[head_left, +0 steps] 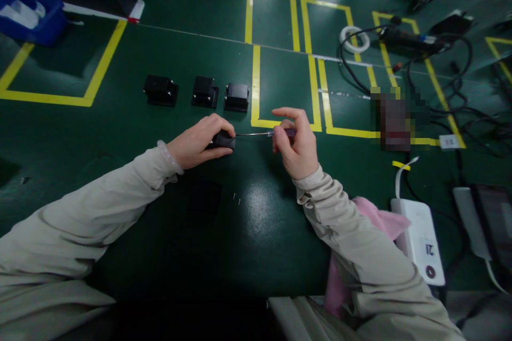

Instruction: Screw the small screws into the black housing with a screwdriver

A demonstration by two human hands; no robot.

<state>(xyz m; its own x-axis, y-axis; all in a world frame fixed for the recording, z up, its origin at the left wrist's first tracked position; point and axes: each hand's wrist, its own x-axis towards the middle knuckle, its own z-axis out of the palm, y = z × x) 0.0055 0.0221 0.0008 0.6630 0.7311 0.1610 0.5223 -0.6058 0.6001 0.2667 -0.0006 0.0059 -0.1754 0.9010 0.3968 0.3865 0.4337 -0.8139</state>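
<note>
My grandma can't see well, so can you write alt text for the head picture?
A left hand holds a black part on a green table, while the right hand holds a screwdriver reaching to it. Three black boxes stand in a row beyond; two tiny screws lie nearer.

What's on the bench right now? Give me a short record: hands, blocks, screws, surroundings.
Left hand: gripping black block
Right hand: holding screwdriver, shaft pointing at block
Tip contact: unclear
Other blocks: three, in a row beyond left hand
Screws: two small ones, nearer the wearer than the held block
Right side: pink cloth, white ring
Far left: blue bin
</note>
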